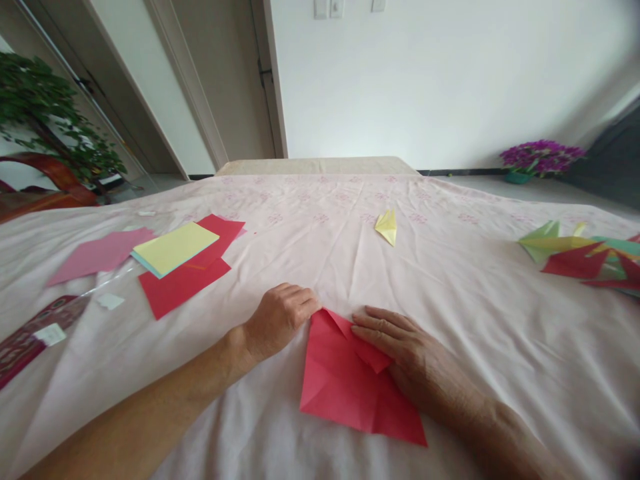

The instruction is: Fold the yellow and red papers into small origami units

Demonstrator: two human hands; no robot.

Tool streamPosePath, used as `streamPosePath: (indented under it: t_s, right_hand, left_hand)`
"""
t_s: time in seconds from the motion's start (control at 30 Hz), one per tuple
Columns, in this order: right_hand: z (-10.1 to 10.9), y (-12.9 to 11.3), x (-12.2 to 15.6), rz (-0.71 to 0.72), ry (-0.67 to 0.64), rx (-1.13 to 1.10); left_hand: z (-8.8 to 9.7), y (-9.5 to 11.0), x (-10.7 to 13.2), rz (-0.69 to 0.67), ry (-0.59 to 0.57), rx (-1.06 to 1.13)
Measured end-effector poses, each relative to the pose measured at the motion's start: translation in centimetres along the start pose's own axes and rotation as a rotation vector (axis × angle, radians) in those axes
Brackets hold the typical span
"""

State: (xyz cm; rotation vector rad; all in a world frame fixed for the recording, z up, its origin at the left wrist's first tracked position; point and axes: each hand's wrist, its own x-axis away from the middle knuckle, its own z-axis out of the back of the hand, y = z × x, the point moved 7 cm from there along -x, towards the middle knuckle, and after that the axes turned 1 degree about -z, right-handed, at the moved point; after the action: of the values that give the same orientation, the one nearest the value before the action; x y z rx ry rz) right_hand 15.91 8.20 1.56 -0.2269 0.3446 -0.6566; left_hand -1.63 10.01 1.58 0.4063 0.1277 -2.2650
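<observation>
A red sheet of paper [345, 387] lies on the cloth in front of me, creased, with its upper right edge folded over into a narrow flap. My left hand [283, 320] is closed, thumb and fingers pinching the paper's top corner. Flat along the folded flap rests my right hand [400, 340], its fingers stretched out towards the upper left and touching the paper. Part of the right edge is hidden under that hand.
Left of me lie yellow paper [177, 247], red sheets [185, 287], pink paper [100, 253] and a dark red phone-like object [37, 333]. A folded yellow paper piece [387, 228] sits ahead; several folded colored pieces [575, 260] lie right. The pale pink cloth [475, 300] is wrinkled.
</observation>
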Motion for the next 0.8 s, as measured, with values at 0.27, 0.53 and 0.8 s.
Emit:
streamPosePath:
  t_s: [0.27, 0.53, 0.8]
  right_hand:
    - [1.1, -0.6, 0.0, 0.02, 0.075, 0.132]
    - [0.8, -1.9, -0.9, 0.047, 0.059, 0.174]
    - [0.9, -1.1, -1.3, -0.001, 0.046, 0.169]
  left_hand:
    - [1.4, 1.5, -0.9, 0.065, -0.14, -0.075]
    - [0.6, 3.3, -0.7, 0.099, -0.082, -0.274]
    - [0.0, 3.0, -0.1, 0.078, -0.116, -0.297]
